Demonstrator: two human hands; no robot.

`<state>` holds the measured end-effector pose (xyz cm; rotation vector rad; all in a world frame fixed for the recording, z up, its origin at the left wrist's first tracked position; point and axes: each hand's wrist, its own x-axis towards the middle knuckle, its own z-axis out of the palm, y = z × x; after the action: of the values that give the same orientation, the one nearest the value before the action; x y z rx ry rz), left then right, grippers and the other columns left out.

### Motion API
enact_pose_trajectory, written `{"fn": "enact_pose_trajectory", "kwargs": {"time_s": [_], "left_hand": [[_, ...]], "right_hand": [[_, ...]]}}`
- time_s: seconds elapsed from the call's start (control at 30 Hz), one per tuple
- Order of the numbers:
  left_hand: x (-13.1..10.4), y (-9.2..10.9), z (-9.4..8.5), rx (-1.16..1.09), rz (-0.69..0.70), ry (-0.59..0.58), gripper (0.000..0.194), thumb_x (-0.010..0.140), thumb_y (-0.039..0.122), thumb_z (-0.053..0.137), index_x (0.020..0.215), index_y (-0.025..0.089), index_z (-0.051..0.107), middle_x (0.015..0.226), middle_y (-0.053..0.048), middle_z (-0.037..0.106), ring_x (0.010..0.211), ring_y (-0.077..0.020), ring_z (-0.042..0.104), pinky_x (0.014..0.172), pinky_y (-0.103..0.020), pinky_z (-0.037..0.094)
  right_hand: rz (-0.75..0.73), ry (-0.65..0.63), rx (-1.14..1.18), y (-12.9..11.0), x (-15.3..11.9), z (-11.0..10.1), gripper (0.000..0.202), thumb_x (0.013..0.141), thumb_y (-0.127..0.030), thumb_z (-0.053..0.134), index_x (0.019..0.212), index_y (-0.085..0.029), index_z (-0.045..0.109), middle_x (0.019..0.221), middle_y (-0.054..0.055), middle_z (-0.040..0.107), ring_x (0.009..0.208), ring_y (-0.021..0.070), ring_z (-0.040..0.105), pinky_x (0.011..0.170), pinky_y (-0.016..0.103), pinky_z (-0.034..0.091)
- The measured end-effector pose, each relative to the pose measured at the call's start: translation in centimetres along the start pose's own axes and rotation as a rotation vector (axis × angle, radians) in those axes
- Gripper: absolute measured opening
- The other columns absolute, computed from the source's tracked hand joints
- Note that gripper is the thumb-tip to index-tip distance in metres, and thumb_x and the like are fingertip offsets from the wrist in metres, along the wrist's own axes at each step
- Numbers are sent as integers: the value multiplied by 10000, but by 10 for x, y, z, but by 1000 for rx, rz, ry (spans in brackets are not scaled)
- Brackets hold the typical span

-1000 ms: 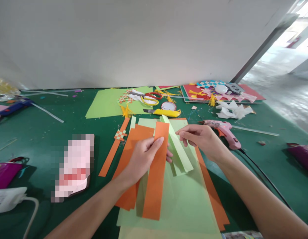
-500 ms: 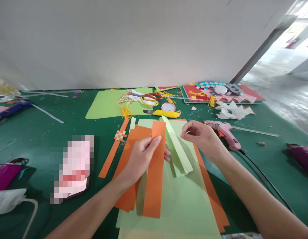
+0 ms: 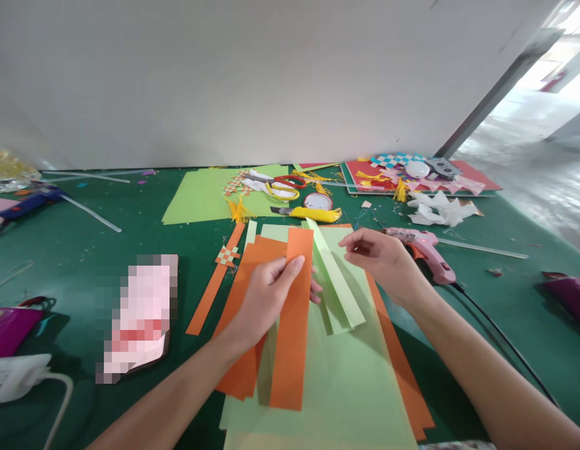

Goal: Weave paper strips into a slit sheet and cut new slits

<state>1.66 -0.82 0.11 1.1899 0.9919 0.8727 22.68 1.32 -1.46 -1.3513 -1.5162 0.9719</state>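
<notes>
My left hand [image 3: 266, 294] grips an orange paper strip [image 3: 292, 356], thumb on its front face and fingertips showing behind its right edge. To the right, my right hand [image 3: 377, 256] hovers with nothing in it, the thumb and index fingertips slightly apart. Between the hands a folded light green paper strip [image 3: 339, 278] lies on pale green paper sheets [image 3: 350, 381]. More orange paper [image 3: 255, 262] sits under my left hand, and another orange piece [image 3: 402, 375] shows along the right side of the sheets. A thin orange strip with a woven checkered patch [image 3: 205, 306] lies to the left.
A pink glue gun [image 3: 433, 253] with a black cord lies beside my right hand. Behind the sheets are a yellow utility knife [image 3: 318, 215], scissors [image 3: 283, 187] and a round tape roll [image 3: 318, 201]. A pixelated phone-like object [image 3: 140, 312] rests at left. A wall [image 3: 224, 81] borders the back.
My right thumb and index fingertips have parted slightly. The left hand and the orange strip stay almost where they were; the whole view shifts a little.
</notes>
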Motion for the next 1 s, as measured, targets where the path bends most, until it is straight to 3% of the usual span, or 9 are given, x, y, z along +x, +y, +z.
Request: {"fn": "enact_pose_trajectory", "kwargs": {"time_s": [0.47,0.67,0.83,1.0], "left_hand": [[-1,0,0,5,3,-3,316,914,391,504,795,131,639,747,-53,715,613,-154,683,618,-236,526],[-2,1,1,17,-21,-13,359,919,427,480,810,122,636,736,-57,707,626,-156,682,619,-239,524],[-2,2,3,46,-40,-28,366,919,441,468,827,127,632,739,-58,710,639,-162,685,635,-247,525],[-4,-1,6,81,-46,-44,363,911,458,466,818,144,623,746,-56,715,643,-174,690,633,-260,526]], "right_hand": [[-7,-29,28,-8,0,3,244,731,-178,621,973,-198,643,729,-15,539,684,128,521,653,274,429],[15,-36,-1,-9,0,4,266,715,-211,663,981,-201,679,817,23,633,753,156,597,714,301,486],[9,-11,-47,-9,-2,5,191,841,-316,561,862,-200,711,917,52,708,884,185,626,811,329,462],[51,-156,70,-18,-8,16,242,877,-360,516,844,-182,676,731,34,670,686,147,576,616,277,437]]}}
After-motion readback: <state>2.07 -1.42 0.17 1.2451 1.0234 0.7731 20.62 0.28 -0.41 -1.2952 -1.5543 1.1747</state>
